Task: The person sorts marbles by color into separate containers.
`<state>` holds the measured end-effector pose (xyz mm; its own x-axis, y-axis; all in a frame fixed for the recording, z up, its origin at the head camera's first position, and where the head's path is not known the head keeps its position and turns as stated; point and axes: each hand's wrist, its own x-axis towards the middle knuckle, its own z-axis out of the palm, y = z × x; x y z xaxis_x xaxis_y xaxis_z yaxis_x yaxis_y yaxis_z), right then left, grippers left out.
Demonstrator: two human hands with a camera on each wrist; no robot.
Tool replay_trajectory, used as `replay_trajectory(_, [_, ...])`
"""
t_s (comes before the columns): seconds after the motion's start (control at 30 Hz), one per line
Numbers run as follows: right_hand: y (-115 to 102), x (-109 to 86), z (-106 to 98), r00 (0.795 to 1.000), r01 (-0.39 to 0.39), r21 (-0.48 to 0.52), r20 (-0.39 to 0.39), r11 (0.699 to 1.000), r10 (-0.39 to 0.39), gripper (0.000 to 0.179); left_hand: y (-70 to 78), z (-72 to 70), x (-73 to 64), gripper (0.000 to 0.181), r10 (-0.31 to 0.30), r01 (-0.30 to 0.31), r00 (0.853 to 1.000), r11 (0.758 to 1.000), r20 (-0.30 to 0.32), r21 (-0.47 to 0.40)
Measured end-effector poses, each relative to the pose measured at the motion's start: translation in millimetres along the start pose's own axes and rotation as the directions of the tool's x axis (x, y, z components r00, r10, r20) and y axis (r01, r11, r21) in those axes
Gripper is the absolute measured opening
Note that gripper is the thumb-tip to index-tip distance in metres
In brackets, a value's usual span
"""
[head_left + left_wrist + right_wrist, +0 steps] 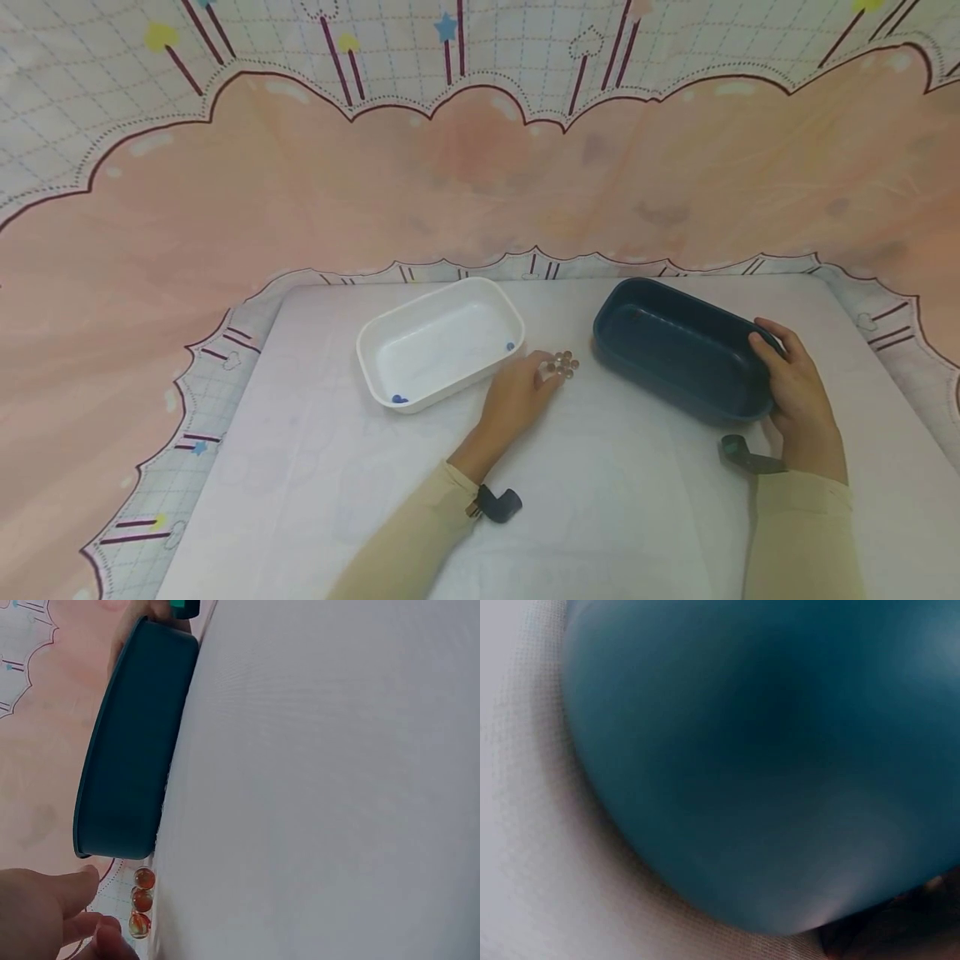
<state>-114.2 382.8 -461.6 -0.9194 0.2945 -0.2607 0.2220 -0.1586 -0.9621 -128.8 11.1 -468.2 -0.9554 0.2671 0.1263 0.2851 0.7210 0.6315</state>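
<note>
Several brownish glass marbles [564, 365] lie in a cluster on the white cloth between two oblong bins. My left hand [519, 390] reaches over to them, its fingertips right at the cluster's left side. In the left wrist view, a gap shows between the fingers [75, 889] and thumb, with orange-tinted marbles [142, 901] just beyond. My right hand [806, 396] grips the right end of a dark blue bin [675, 392], thumb over the rim and fingers around the outside. The blue bin's wall [742, 772] fills most of the right wrist view.
Left of the marbles stands a white bin [442, 392]. Inside it are a few small blue pieces [399, 399] at the near left corner and another [510, 346] at the right end. A patterned peach curtain [450, 192] hangs behind the cloth-covered table [600, 517].
</note>
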Motion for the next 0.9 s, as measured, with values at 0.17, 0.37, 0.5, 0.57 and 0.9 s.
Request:
replay_trajectory(0.17, [-0.8,0.0,-0.6,1.000,-0.023,-0.033,-0.011,0.999,0.023,0.061,-1.4,1.6,1.8,0.034,-0.034,0.034,0.999,0.999,0.036,0.011])
replay_trajectory(0.37, [-1.1,0.7,-1.6,1.000,-0.007,0.011,0.008,1.000,0.007,0.057,-3.4,3.3,3.8,0.032,-0.072,0.070,0.996,0.997,0.052,0.041])
replay_trajectory(0.5, [-1.6,0.5,-0.5,1.000,-0.029,-0.006,0.006,1.000,0.029,0.059,-5.2,4.3,3.8,0.030,-0.078,0.076,0.996,0.996,0.045,0.049])
replay_trajectory(0.57, [-2.0,0.1,-0.1,0.999,-0.040,-0.032,0.001,0.999,0.040,0.061,-6.2,5.1,4.0,0.029,-0.082,0.080,0.996,0.996,0.040,0.049])
replay_trajectory(0.9, [-1.5,-0.7,-0.1,0.999,-0.053,-0.026,-0.002,0.998,0.053,0.059,-8.7,9.9,7.8,0.026,-0.101,0.099,0.994,0.993,0.030,0.062])
